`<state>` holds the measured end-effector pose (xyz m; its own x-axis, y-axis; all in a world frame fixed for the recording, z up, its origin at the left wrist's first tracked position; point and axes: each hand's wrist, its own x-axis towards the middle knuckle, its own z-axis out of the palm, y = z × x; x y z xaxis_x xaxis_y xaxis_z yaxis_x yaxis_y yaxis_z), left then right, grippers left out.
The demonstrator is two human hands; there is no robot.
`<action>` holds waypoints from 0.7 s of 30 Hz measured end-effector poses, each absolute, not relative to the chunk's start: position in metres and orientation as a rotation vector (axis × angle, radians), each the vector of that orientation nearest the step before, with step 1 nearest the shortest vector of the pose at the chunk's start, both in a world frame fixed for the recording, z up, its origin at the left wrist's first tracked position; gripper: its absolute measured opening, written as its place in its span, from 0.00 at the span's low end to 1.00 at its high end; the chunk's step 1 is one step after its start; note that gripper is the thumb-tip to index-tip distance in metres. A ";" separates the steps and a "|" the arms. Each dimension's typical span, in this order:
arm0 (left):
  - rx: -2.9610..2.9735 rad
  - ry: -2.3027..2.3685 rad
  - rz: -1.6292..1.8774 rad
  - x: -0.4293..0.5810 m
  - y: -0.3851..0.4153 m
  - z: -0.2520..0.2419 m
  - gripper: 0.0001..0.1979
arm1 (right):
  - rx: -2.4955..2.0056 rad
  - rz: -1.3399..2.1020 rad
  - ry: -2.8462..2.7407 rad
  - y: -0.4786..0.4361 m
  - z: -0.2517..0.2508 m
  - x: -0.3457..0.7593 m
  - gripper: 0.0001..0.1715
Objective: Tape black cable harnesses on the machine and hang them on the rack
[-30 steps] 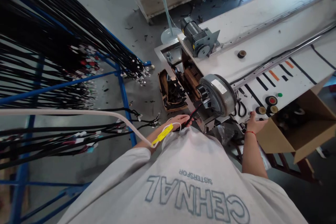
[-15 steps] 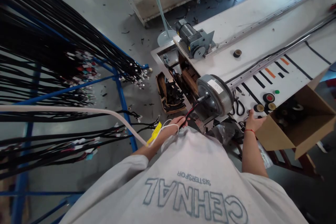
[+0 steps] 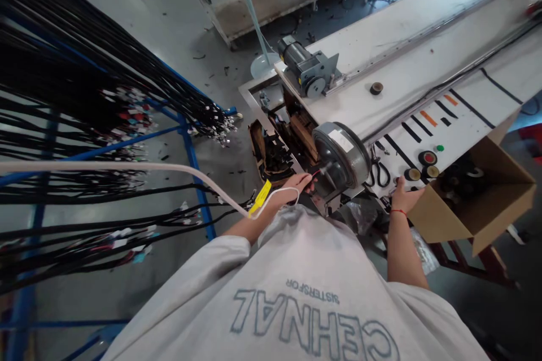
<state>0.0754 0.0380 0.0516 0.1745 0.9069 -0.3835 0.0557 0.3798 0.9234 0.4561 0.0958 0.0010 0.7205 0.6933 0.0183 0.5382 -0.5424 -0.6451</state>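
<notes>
My left hand (image 3: pixel 301 181) is closed around thin wires, with a bit of red wire (image 3: pixel 315 173) showing past the fingertips. It is close to the hub of a round metal drum (image 3: pixel 339 155) mounted at the near end of the long white workbench (image 3: pixel 406 62). A white cord (image 3: pixel 277 192) loops over my left wrist from a pale hose (image 3: pixel 203 177) bearing a yellow label (image 3: pixel 260 196). My right hand (image 3: pixel 405 197) rests at the bench's front edge, thumb and fingers apart. Tape rolls (image 3: pixel 412 174) and black-handled scissors (image 3: pixel 382 174) lie near it.
At my right stands an open cardboard box (image 3: pixel 486 197) with dark items inside. On the bench's far corner sits a motor (image 3: pixel 302 62). Bundles of black cable (image 3: pixel 84 28) hang on a blue rack (image 3: pixel 192 166) to my left. Below the bench end is a scrap box (image 3: pixel 271 158).
My left hand has moved right, closer to the drum's hub, and less of the wire shows between them. The right hand stays at the bench edge. The view has shifted slightly.
</notes>
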 end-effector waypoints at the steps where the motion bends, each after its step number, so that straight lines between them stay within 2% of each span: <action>1: 1.004 1.245 0.767 0.076 0.040 0.049 0.29 | -2.288 0.311 -0.928 0.096 0.000 0.456 0.57; 11: 0.802 1.190 0.812 0.071 0.041 0.041 0.33 | -2.307 0.325 -0.895 0.097 0.011 0.449 0.55; 15: 0.917 1.017 0.616 0.050 0.031 0.043 0.35 | -2.314 0.328 -0.910 0.096 0.013 0.448 0.58; 21: 1.113 1.245 0.576 0.046 0.014 0.040 0.37 | -2.304 0.297 -0.921 0.096 0.006 0.454 0.59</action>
